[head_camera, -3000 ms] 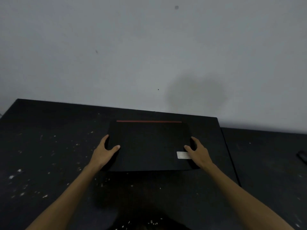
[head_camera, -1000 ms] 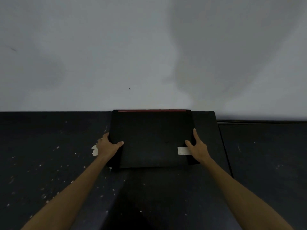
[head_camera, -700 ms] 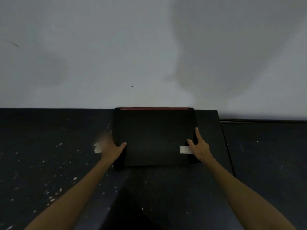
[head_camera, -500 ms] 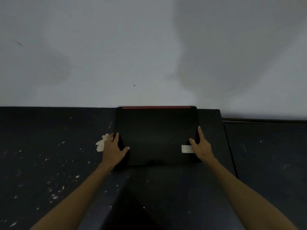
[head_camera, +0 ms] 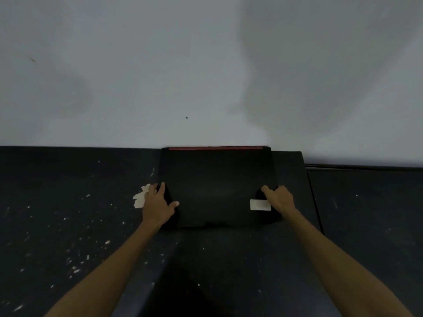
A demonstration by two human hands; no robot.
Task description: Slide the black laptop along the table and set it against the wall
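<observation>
The closed black laptop [head_camera: 216, 186] lies flat on the dark table [head_camera: 68, 202], its red-striped far edge touching the grey wall [head_camera: 160, 76]. A white sticker [head_camera: 260, 205] marks its near right corner. My left hand [head_camera: 158, 205] grips the laptop's left edge, thumb on the lid. My right hand [head_camera: 279, 199] holds the right edge near the sticker, thumb on the lid.
A scrap of pale paper or tape [head_camera: 140, 196] lies on the table just left of my left hand. White paint flecks dot the tabletop. A second dark table [head_camera: 366, 213] adjoins on the right across a narrow seam.
The laptop has slid away from me until its red edge reached the wall. Over the last second my left hand shifted its hold on the left edge; the right index finger curled in.
</observation>
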